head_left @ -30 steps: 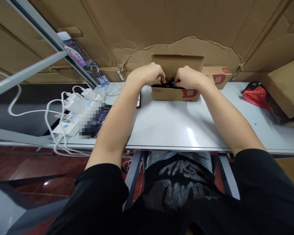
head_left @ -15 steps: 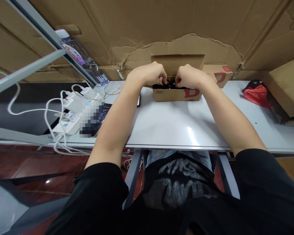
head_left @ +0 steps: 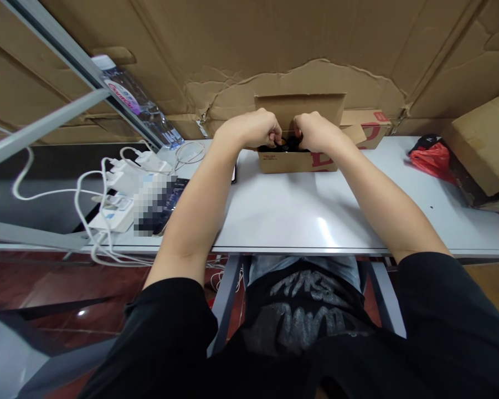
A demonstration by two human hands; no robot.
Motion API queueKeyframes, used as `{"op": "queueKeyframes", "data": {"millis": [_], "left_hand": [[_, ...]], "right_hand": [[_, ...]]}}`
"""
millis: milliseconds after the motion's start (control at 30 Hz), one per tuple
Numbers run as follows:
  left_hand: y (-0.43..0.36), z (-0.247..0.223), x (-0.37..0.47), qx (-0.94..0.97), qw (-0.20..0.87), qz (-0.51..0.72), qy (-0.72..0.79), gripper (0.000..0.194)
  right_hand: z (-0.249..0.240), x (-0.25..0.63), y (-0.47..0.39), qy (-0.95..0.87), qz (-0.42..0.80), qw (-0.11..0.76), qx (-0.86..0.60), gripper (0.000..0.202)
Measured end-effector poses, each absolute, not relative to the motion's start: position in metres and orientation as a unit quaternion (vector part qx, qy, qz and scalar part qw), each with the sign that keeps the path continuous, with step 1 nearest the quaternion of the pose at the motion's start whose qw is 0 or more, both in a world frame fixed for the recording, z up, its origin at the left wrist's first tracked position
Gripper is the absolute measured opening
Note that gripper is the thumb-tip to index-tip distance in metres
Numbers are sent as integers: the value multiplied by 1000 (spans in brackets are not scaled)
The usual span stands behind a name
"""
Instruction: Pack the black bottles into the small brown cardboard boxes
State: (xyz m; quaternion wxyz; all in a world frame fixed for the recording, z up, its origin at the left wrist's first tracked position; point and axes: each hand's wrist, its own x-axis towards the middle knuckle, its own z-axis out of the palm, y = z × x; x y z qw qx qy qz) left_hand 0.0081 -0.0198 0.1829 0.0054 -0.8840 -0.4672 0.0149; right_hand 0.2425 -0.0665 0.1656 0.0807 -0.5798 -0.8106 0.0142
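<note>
L hand (head_left: 258,128) approx. unchanged vs. 0.5 s ago; R hand (head_left: 316,132) fingertips slightly higher, at open cardboard box (head_left: 293,163), upper ctr. of frame. Box brown, red front mark, rear flap up; glossy black items (head_left: 289,144) inside. Fingers curled, both hands; grip: can't tell.
</note>
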Motion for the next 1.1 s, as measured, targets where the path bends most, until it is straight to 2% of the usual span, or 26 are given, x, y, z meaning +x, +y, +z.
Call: {"op": "queueKeyframes", "data": {"millis": [233,433,667,1100], "left_hand": [[-18,183,8,-884,18,-1,-467,38],[-20,189,7,-891,19,4,-454,51],[-19,191,6,-901,5,-4,-435,57],[-27,200,3,-889,-2,-27,-457,48]], "right_hand": [[179,245,-78,-821,16,69,-567,42],[188,247,-88,-819,15,75,-569,42],[197,255,-90,-826,-4,76,-559,42],[194,267,-75,-838,-2,114,-534,46]]}}
